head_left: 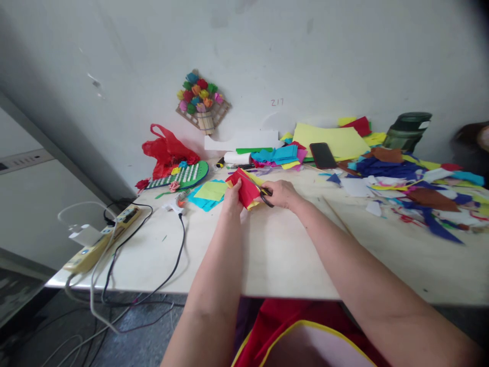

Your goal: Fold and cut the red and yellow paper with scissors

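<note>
Left hand: the left hand (232,198) is closed around a folded red-and-yellow paper piece (247,189), fingers pinched on its near edge, holding it just above the tabletop.
Right hand: the right hand (284,193) grips a pair of black-handled metal scissors (265,193), fingers through the loops. The blades point left and meet the paper's right edge; how far apart they stand I cannot tell.
Paper's place: it sits between the two hands, toward the back of the pale wooden table (275,255), near the middle.
Just beside it: a lime-green square sheet on teal sheets (209,192) lies flat to the left, close to the left hand.
Behind the hands: a stack of teal and pink paper (280,154), a black smartphone (323,155) lying on a large pale-yellow sheet (336,138), and a dark green lidded jug (407,131) further right.
Right side: a wide litter of blue, brown, white and yellow paper scraps (420,191) is spread over the tabletop, well apart from the hands.
Left side: a crumpled red plastic bag (166,150) leans on the wall, with a green paddle-shaped board with white strips (183,176) before it. A cream power strip (101,239) sits at the table's corner, with a black cable (173,265) trailing off the edge.
Wall: a bunch of coloured paper flowers on a stick lattice (201,102) hangs on the grey wall.
Far right edge: part of another person (473,142) is too blurred to make out.
</note>
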The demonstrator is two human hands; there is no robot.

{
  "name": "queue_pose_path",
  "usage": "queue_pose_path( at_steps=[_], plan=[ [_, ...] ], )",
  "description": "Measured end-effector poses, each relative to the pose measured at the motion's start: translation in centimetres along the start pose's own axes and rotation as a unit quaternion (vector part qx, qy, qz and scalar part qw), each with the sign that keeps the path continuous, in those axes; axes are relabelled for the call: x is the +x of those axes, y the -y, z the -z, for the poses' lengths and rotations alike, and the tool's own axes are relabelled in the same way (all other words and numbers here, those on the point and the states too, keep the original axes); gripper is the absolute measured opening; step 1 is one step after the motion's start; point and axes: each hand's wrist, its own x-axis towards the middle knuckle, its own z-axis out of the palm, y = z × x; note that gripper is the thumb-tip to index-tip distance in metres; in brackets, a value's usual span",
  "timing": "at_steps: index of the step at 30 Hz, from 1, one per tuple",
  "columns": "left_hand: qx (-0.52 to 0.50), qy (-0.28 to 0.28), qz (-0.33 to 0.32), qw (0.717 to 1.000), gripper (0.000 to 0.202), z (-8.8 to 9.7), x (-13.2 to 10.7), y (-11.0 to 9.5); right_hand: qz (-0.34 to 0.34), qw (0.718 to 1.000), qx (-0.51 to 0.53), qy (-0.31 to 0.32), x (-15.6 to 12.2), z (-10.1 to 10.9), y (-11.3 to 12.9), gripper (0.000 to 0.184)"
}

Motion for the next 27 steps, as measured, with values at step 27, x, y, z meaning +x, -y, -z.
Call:
queue_pose_path(
  at_steps=[27],
  plan=[
    [-0.002,-0.009,-0.007,1.0,0.012,-0.16,-0.05,0.11,-0.03,0.992,0.118,-0.017,0.33,-0.44,0.11,0.028]
  ],
)
